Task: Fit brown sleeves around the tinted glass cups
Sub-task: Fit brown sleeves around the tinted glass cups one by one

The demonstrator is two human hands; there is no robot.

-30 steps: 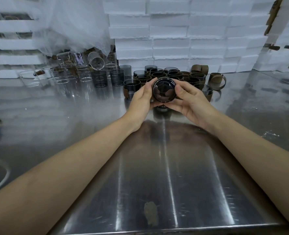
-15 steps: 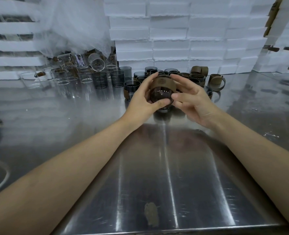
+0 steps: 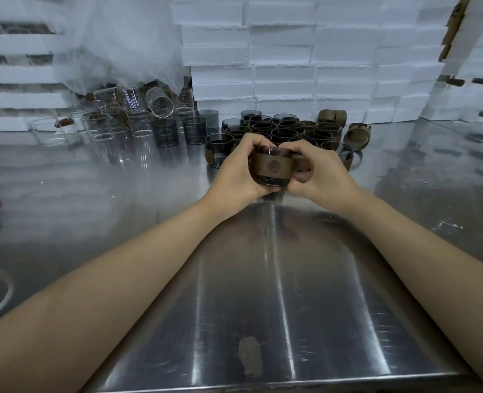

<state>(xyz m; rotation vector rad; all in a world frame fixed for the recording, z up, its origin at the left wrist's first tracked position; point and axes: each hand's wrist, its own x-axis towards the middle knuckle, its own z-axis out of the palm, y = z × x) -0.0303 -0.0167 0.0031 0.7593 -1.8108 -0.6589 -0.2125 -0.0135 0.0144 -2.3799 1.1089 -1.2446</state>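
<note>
A brushed steel table (image 3: 263,279) fills the view, its sheen carrying pale streaks of reflected light and a brown smudge (image 3: 250,355) at 6 o'clock. From 12 to 2 o'clock rises a wall of stacked white foam blocks (image 3: 319,66). At 11 o'clock hangs gauzy white sheeting (image 3: 121,43), and from 9 to 10 o'clock stand white slatted racks (image 3: 13,72).

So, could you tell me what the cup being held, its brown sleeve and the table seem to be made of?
Cup: dark tinted glass, glossy and see-through at its base. Sleeve: matte brown, likely leather or a leather-like sheet, with an embossed emblem. Table: probably brushed stainless steel, given its streaky reflections.
</note>
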